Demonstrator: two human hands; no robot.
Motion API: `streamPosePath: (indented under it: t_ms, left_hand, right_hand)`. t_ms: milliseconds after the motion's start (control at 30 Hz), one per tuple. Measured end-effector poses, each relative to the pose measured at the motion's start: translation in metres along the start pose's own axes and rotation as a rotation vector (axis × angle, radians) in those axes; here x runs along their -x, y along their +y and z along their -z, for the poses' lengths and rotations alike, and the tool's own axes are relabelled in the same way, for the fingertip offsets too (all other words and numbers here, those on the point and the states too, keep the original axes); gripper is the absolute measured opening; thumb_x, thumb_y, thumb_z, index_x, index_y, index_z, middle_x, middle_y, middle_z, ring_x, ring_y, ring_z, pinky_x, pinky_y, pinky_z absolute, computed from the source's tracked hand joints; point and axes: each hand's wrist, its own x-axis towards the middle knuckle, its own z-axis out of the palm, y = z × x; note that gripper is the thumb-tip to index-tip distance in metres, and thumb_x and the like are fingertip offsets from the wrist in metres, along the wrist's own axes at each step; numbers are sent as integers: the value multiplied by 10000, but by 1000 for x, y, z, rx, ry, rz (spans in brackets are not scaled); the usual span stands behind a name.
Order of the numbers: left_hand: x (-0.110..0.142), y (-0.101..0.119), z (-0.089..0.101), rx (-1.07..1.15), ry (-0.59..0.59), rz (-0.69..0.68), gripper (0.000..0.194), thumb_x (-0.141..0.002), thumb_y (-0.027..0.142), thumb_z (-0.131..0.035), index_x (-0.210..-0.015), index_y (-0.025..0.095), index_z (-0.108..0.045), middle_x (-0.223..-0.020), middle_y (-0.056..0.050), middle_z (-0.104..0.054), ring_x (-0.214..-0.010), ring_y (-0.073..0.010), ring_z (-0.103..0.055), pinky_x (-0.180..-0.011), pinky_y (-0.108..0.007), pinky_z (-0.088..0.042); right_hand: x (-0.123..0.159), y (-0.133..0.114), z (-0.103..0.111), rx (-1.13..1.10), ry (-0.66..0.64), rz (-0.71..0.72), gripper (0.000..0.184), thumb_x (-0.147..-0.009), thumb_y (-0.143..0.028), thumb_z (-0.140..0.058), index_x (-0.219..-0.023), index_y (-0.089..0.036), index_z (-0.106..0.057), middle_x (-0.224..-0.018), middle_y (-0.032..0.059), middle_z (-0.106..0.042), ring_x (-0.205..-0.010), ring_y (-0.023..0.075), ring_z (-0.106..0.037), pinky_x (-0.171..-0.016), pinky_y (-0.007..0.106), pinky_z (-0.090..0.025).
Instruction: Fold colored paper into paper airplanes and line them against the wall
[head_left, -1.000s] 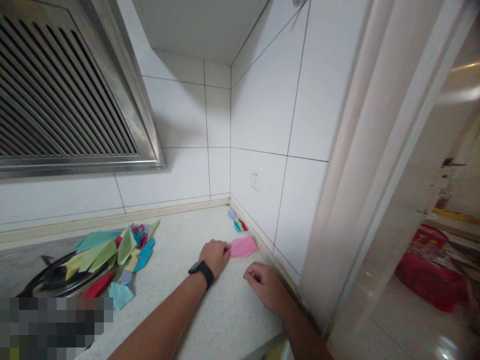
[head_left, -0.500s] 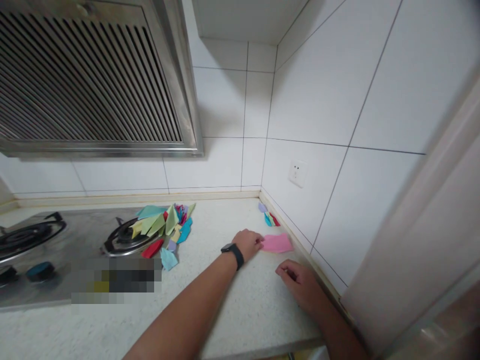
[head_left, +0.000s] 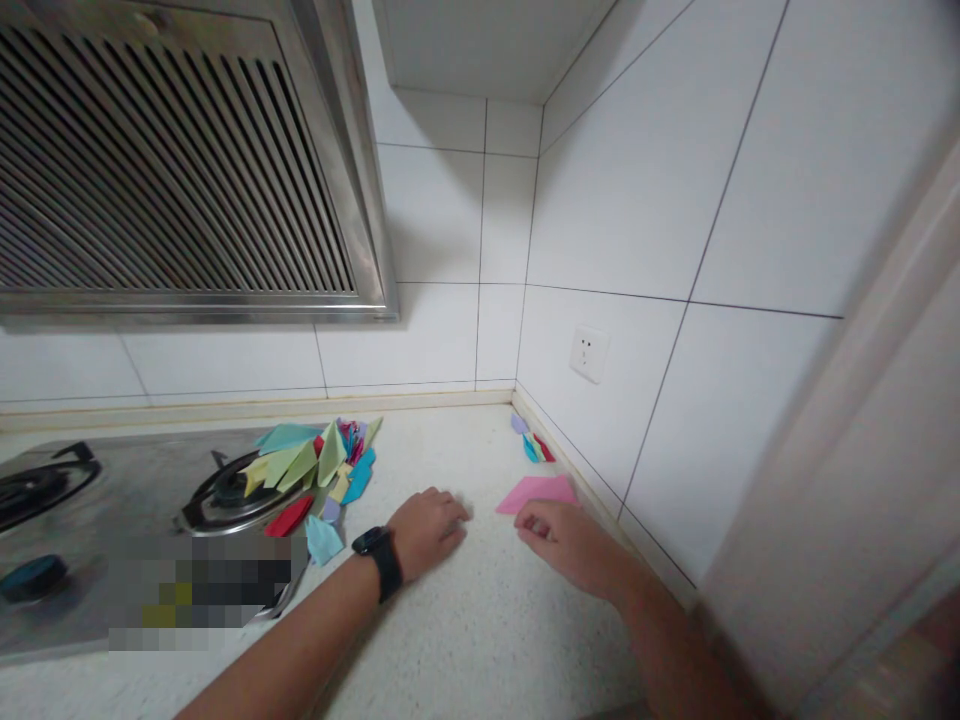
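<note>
A pink folded paper (head_left: 536, 490) with a pointed left end lies on the counter near the right wall. My right hand (head_left: 566, 540) is at its near edge and covers part of it; the fingers are curled in and no thing shows between them. To the left of the paper, my left hand (head_left: 429, 530) hovers over or rests on the counter, a black watch on its wrist. Its fingers are loosely stretched with nothing in them. Behind the pink paper sit several small coloured paper pieces (head_left: 536, 448) by the wall.
A heap of folded coloured papers (head_left: 315, 460) covers part of the right burner of the gas stove (head_left: 150, 490). Above it hangs a range hood (head_left: 187, 180). A wall socket (head_left: 589, 354) is on the right tiled wall. The counter (head_left: 435, 640) ends at the front.
My left hand has let go of the pink paper and moved left. My right hand has moved up and left to the paper, whose left end now shows as a point.
</note>
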Motion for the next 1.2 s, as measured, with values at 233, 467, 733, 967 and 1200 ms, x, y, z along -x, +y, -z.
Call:
streamPosePath:
  t_ms: [233,467,733,967,1200]
  left_hand:
    - [34,-18,3,37,83,46,207,-896,266,-462,-937,231,-662,-941,-43,-659,-921,-200,-549,-852,-328,-396]
    - [29,-28,5,118,101,50,214,-895,260,-459,-888,225,-670,-894,-34,-667,-882,-194,-552,-838,-323,-391]
    - [32,-26,9,109,55,14,238,-901,279,-460,-897,238,-695,-876,-35,-673,-880,-192,-561,-829,-311,-390]
    - [32,-27,11,103,51,-12,232,-902,289,-466,-913,235,-691,-875,-40,-676,-890,-191,-572,-853,-316,-390]
    - [33,-30,10,82,50,-6,235,-904,311,-465,-909,238,-688,-874,-46,-674,-894,-201,-569,-842,-327,-391]
  right_hand:
    - [-73,23,11,332,196,0,177,-814,-224,-563,-933,-205,-693,-971,68,-703,-926,218,-600,-840,330,-393]
    - [-63,47,-7,278,47,49,149,-727,-291,-667,-846,-233,-736,-890,36,-722,-883,204,-612,-785,296,-410]
    - [-67,49,-3,352,-33,68,128,-749,-243,-638,-814,-253,-749,-854,43,-730,-864,209,-626,-787,309,-411]
    - [-69,45,-5,339,-7,56,168,-751,-253,-633,-881,-261,-739,-894,41,-729,-870,215,-630,-788,326,-416]
    - [-71,35,-5,157,237,121,180,-807,-270,-551,-879,-206,-703,-875,58,-700,-868,203,-604,-839,332,-430]
